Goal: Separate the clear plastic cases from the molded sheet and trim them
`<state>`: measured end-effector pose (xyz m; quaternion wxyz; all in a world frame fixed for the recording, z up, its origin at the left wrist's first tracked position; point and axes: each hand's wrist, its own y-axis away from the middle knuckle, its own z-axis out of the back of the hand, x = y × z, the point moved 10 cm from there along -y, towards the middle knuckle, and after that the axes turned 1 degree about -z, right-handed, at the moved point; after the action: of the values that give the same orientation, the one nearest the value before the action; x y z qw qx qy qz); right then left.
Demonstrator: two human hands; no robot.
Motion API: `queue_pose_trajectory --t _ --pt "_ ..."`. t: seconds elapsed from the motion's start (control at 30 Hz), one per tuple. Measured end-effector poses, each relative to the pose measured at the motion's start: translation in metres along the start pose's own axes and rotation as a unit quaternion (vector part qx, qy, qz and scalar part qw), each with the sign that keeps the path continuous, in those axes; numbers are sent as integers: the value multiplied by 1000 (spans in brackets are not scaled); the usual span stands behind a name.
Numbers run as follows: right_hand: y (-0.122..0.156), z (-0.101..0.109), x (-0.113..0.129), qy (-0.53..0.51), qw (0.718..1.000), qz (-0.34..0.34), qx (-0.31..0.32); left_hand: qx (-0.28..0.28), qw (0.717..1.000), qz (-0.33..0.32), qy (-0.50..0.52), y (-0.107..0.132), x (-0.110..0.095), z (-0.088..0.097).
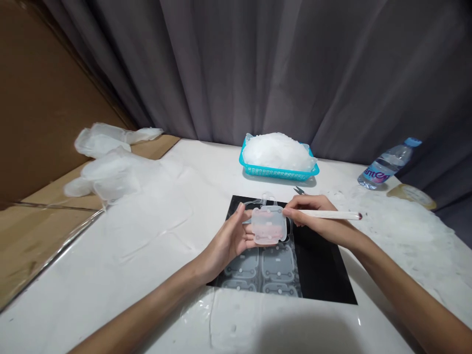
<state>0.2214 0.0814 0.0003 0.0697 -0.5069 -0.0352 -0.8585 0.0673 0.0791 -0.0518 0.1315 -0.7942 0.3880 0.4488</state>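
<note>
My left hand (pixel 236 231) is palm up and holds a translucent, rounded-square plastic piece (pixel 269 225), its fingers showing faintly through from behind. My right hand (pixel 313 211) is closed around a slim white-handled tool (pixel 332 215) with a dark reddish end. Its fingertips meet the right edge of the piece, and the tool's working end is hidden there. Dark pointed metal tips (pixel 299 190) show just beyond the right hand; whether it holds them I cannot tell. Below both hands, a sheet of similar clear moulded pieces (pixel 279 263) lies on a black mat (pixel 324 270).
A blue basket (pixel 280 172) at the back bears a heaped white translucent mass (pixel 278 151). A water bottle (pixel 387 164) stands at the right, near scattered translucent scraps (pixel 401 231). More clear pieces (pixel 114 172) are piled at the left by a cardboard box (pixel 55 88).
</note>
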Motion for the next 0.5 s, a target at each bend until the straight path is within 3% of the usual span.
queue_pose_trajectory --t 0.23,0.5 --pt "-2 -8 -2 -23 999 -5 28 10 1000 -6 -14 1 -1 2" --pt "-1 -12 -5 -48 998 -1 41 29 992 -24 -118 2 -7 0"
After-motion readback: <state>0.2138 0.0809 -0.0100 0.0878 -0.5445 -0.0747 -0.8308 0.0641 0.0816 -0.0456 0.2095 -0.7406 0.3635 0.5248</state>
